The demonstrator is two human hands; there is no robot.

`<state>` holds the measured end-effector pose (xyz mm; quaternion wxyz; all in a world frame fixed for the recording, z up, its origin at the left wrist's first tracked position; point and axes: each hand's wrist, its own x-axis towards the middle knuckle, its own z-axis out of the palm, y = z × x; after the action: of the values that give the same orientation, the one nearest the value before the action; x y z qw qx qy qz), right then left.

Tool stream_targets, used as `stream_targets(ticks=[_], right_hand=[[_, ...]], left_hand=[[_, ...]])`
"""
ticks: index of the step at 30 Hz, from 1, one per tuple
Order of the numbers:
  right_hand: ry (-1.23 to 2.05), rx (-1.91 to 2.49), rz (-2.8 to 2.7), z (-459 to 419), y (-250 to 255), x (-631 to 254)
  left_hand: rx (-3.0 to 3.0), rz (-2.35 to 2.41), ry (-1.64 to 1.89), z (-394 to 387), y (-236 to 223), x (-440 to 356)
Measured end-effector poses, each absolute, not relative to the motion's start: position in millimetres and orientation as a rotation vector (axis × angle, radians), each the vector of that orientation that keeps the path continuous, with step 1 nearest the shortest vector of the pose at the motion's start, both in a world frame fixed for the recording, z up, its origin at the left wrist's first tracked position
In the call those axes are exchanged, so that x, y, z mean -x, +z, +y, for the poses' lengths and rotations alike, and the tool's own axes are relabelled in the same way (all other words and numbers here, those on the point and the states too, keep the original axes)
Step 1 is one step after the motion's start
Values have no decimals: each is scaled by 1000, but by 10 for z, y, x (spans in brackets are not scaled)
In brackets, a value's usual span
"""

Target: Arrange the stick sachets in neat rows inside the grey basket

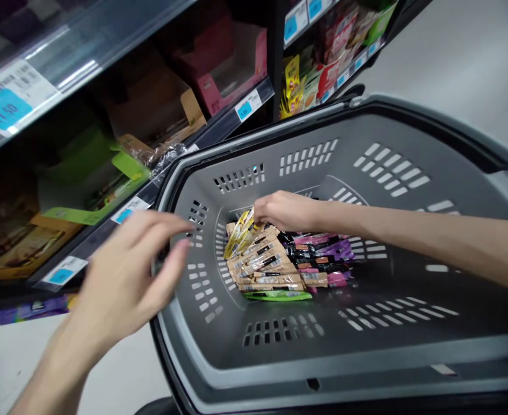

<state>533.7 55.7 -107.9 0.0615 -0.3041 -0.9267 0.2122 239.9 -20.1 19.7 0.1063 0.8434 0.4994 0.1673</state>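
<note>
Deep in a grey plastic shopping basket (392, 300), my right hand (286, 210) has its fingers closed on yellow snack packets (239, 233) at the far-left end of the pile. Beside them, brown-wrapped packets (265, 259) lie fanned in a row. Black, pink and purple packets (323, 253) lie to the right, and a bright green packet (277, 295) is at the near edge. My left hand (135, 276), slightly blurred, hovers at the basket's left rim with thumb and fingers apart and nothing between them.
Along the left, a store shelf (102, 248) carries a green display box (76, 173), a brown box (150, 109) and a pink box (232, 69). Blue-and-white price tags (10, 101) line its edges. More bagged snacks (318, 69) stand at the back. Pale floor (465, 57) shows at upper right.
</note>
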Motion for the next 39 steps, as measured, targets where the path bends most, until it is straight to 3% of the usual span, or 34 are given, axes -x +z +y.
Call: stream_targets(ticks=[2, 5, 12, 17, 25, 33, 39], right_hand=[[730, 902, -2620, 548, -851, -5327], [879, 940, -2253, 502, -566, -5341], [1232, 980, -1555, 442, -343, -5381], [1287, 1054, -1763, 638, -379, -5567], [1546, 721, -2397, 434, -667, -5501], [1949, 776, -1826, 51, -612, -5166], [1943, 1009, -1487, 65, -644, -5148]], left_hand=[[-2508, 1275, 86, -62, 118, -2781], [-2332, 1214, -44, 93, -49, -3146], [-1708, 1274, 371, 45, -226, -3158], [-1869, 1534, 755, 90, -176, -3079], [-2110, 1385, 627, 36, -186, -3102], [-1664, 1315, 1035, 82, -196, -3105], [-1292, 1151, 841, 135, -217, -3051]])
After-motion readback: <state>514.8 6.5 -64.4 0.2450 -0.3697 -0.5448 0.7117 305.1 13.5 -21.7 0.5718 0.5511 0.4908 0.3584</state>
